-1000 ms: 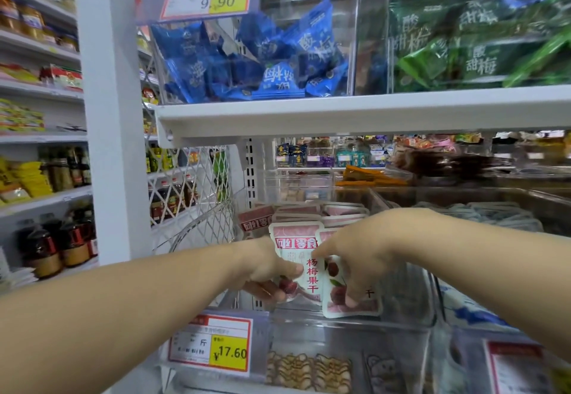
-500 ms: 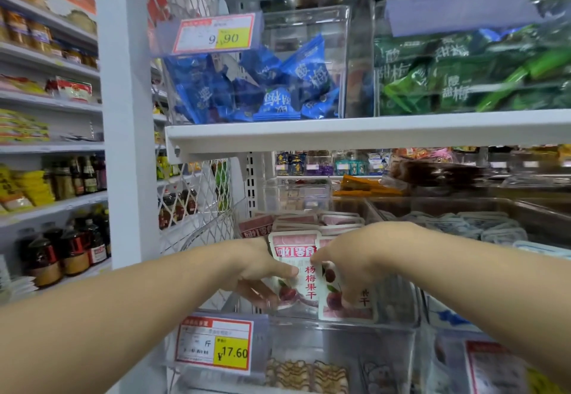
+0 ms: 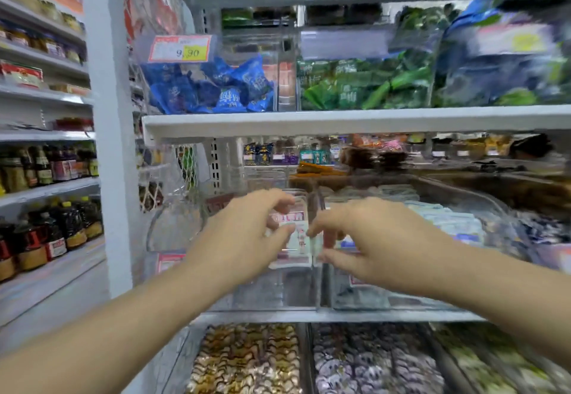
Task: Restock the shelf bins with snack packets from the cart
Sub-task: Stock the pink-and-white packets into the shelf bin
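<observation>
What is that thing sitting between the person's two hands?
In the head view, pink-and-white snack packets sit between the left hand and the right hand, pinched from both sides, at the front of a clear shelf bin.

Your white shelf (image 3: 340,121) straight ahead carries clear bins (image 3: 285,62) side by side, blue packets (image 3: 216,90) in the left one, green packets (image 3: 364,84) next door. The lower shelf (image 3: 386,316) carries another bin row (image 3: 176,229), pretty blurry.
</observation>
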Motion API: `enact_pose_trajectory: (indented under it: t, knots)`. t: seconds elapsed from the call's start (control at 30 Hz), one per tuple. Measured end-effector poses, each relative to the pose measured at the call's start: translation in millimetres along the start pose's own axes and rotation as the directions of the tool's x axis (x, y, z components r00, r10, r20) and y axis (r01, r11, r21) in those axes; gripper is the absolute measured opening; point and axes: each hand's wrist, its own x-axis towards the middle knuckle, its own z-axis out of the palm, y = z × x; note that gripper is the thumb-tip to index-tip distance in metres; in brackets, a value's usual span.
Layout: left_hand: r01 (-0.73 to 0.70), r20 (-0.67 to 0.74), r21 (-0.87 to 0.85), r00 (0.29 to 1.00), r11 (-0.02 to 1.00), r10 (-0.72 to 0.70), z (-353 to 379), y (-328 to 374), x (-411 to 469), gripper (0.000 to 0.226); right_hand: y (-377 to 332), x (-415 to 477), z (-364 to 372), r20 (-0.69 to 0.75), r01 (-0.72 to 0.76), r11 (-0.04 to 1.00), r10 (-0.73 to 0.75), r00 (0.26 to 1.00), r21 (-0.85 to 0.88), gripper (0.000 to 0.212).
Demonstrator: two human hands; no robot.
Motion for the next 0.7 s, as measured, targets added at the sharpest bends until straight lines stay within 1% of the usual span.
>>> enact_pose_trajectory:
  t: [0.07, 0.1, 0.2, 0.3, 0.4, 0.5, 0.63, 0.7]
  knots:
    - [-0.089, -0.010, -0.082, 0.996, 0.993, 0.089, 21, 27, -11, 0.029, 2, -39, 1, 0.033, -0.030, 1.000, 0.030, 0.999, -0.010, 0.029]
    - [-0.110, -0.003, -0.134, 0.994, 0.985, 0.110, 33, 42, -18, 0.028, 4, -59, 2, 0.061, -0.046, 0.998, 0.048, 0.997, -0.030, 0.028]
    - [-0.138, 0.043, -0.272, 0.987, 0.953, 0.155, 75, 85, -41, 0.031, 17, -126, 6, 0.142, -0.110, 0.985, 0.129, 0.981, -0.132, 0.031]
    - [-0.168, 0.126, -0.360, 0.966, 0.918, 0.227, 126, 132, -68, 0.027, 32, -197, 13, 0.211, -0.214, 0.961, 0.249, 0.945, -0.178, 0.032]
    - [-0.182, 0.189, -0.439, 0.939, 0.880, 0.289, 175, 185, -97, 0.020, 41, -269, 19, 0.278, -0.365, 0.918, 0.395, 0.876, -0.152, 0.027]
    - [-0.191, 0.229, -0.532, 0.905, 0.825, 0.358, 215, 238, -127, 0.017, 50, -334, 25, 0.336, -0.460, 0.868, 0.496, 0.801, -0.186, 0.027]
    - [-0.115, 0.355, -0.599, 0.849, 0.793, 0.392, 264, 288, -167, 0.018, 76, -414, 40, 0.404, -0.563, 0.788, 0.613, 0.679, -0.250, 0.030]
    - [-0.083, 0.434, -0.601, 0.802, 0.795, 0.411, 283, 303, -183, 0.018, 86, -447, 50, 0.464, -0.593, 0.761, 0.639, 0.614, -0.263, 0.031]
